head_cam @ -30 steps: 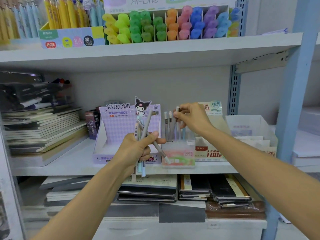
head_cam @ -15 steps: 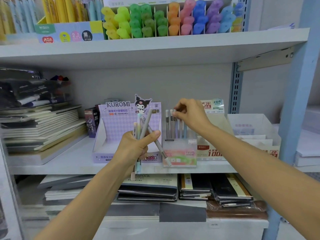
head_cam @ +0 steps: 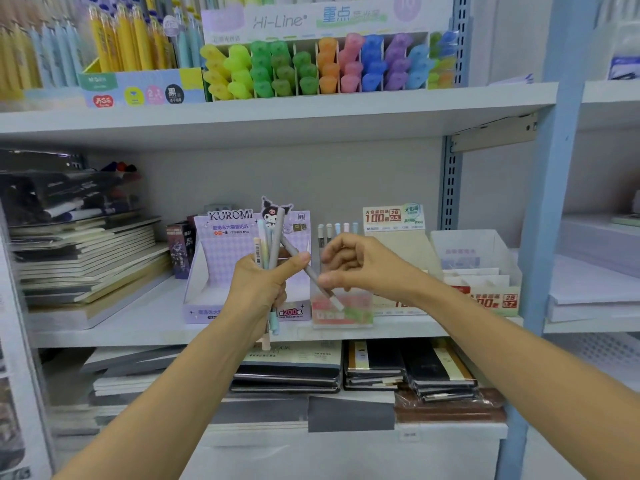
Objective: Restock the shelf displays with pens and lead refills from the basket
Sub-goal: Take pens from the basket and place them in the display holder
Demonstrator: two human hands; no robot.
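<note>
Pens (head_cam: 277,240) gripped in left hand (head_cam: 258,292) partly hide KUROMI box (head_cam: 221,252).

You had grey, pastel-blue and cream pens (head_cam: 277,237), the Kuromi box (head_cam: 221,252) was lilac with a diamond check, and the blurry holder label (head_cam: 341,313) looked pink and green, I think.

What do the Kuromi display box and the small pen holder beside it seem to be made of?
Kuromi display box: likely printed cardboard, matte, judging by its flat folded panels and cut-out top edge.
Pen holder: probably clear plastic, since its walls look smooth and see-through, though the picture is blurred.
</note>
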